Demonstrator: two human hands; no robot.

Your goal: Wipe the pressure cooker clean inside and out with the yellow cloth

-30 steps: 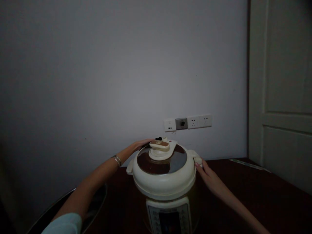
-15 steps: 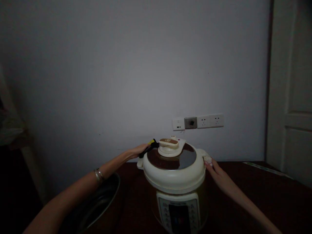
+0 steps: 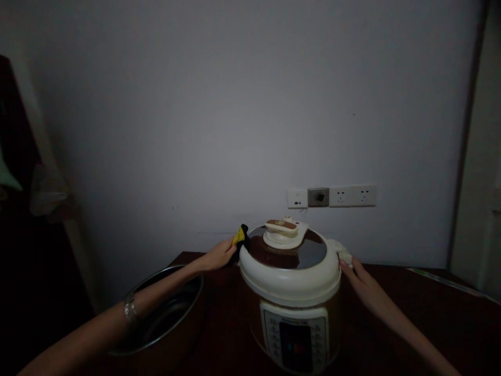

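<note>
A cream electric pressure cooker (image 3: 289, 282) with a brown glossy lid top and a lid handle (image 3: 281, 226) stands in the middle, lid on. My left hand (image 3: 219, 255) is closed on a black and yellow cloth (image 3: 239, 237), held against or just beside the lid's left rim. Wrapped round the cooker's right side handle (image 3: 344, 256) are the fingers of my right hand (image 3: 362, 282). Under my left forearm sits a wide dark pot (image 3: 198, 300) with a metal rim, partly hidden by the arm.
Both vessels rest on a dark brown table (image 3: 391, 308). Behind it rises a pale wall with a row of sockets (image 3: 340, 197). A pale strip (image 3: 446, 282) lies along the table's right side. Bags (image 3: 49, 190) hang at the far left. The room is dim.
My left hand and the cloth have shifted left across the lid to its rim. My right hand stays on the side handle. The view has turned a little left, showing more of the pot.
</note>
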